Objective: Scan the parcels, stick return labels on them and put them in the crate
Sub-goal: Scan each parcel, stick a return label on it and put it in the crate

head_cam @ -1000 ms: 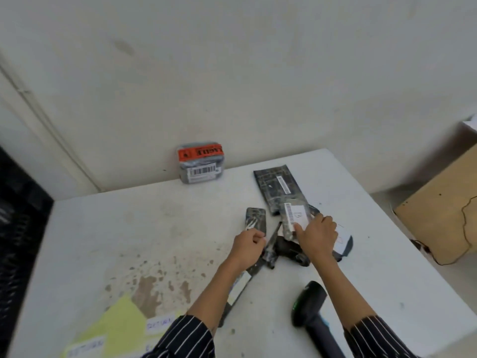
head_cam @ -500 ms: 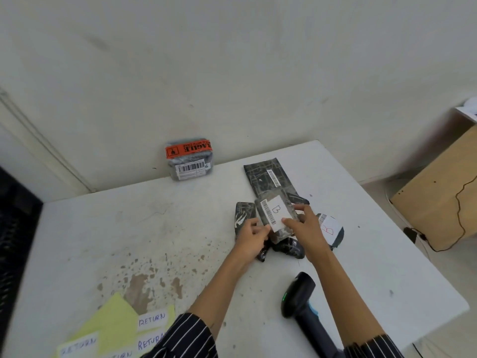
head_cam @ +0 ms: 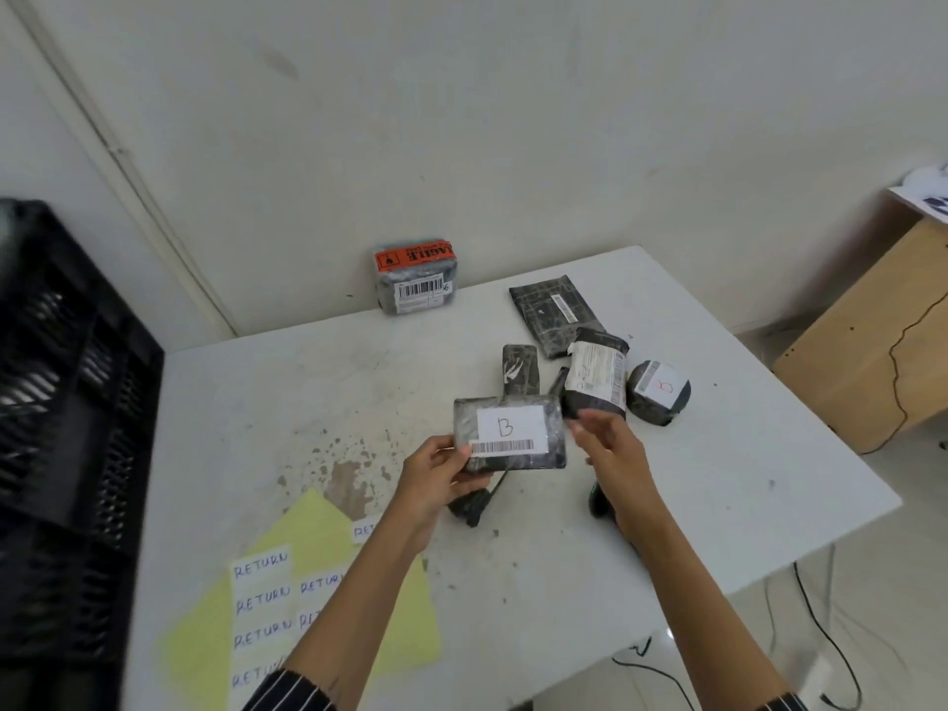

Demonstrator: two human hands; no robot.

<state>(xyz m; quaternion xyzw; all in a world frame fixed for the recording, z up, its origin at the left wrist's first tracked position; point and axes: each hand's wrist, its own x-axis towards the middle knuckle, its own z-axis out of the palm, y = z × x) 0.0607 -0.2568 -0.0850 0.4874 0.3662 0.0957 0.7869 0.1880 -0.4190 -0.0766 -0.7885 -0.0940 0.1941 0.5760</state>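
My left hand (head_cam: 442,479) grips the left end of a dark wrapped parcel (head_cam: 551,438) with a white label marked "B" and a barcode, lifted above the table. My right hand (head_cam: 613,454) hovers just right of it, fingers apart, not holding it. Other dark parcels lie behind: a long flat one (head_cam: 554,313), a small one (head_cam: 520,372), one with a printed label (head_cam: 597,377), a round one (head_cam: 659,392). A parcel with an orange fragile sticker (head_cam: 415,277) stands by the wall. White "RETURN" labels (head_cam: 261,590) sit on a yellow sheet (head_cam: 318,515). The black scanner (head_cam: 597,500) is mostly hidden under my right arm.
A black plastic crate (head_cam: 66,402) stands at the left beside the white table (head_cam: 718,479). A wooden cabinet (head_cam: 872,341) is at the right, with cables on the floor. A black object (head_cam: 474,505) lies on the table under the held parcel.
The "B" parcel has been lifted off the pile and turned level toward me. My right hand has let go of it. The view has swung left, showing the crate.
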